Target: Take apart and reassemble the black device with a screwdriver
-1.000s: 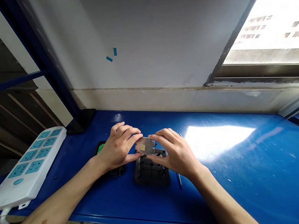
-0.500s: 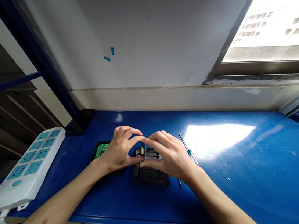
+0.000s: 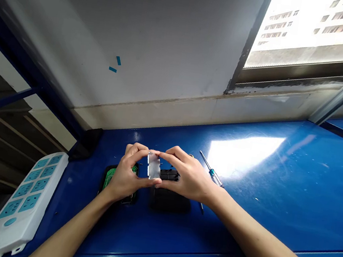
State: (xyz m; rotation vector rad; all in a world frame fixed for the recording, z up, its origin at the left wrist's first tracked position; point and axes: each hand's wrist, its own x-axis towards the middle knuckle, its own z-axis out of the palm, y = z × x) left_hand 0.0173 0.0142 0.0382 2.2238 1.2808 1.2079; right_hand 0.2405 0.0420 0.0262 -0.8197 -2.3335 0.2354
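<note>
My left hand (image 3: 125, 176) and my right hand (image 3: 195, 176) hold a small pale rectangular panel (image 3: 154, 167) between them, thumbs below and fingertips above. The panel is tilted up, and notches show along its left edge. Below my right hand lies a black plastic casing (image 3: 170, 200) on the blue table, partly covered by my fingers. A green circuit board (image 3: 109, 176) in a dark housing sits under and left of my left hand, which hides much of it.
A screwdriver with a teal and clear handle (image 3: 215, 177) lies right of my right hand. A thin dark rod (image 3: 201, 208) lies beside the casing. The white power strip (image 3: 26, 221) stands at the left. The blue table (image 3: 258, 213) runs along the wall below the window.
Both hands have turned the panel from edge-on so that its pale flat face shows. The view has swung slightly, and the casing and board lie as before.
</note>
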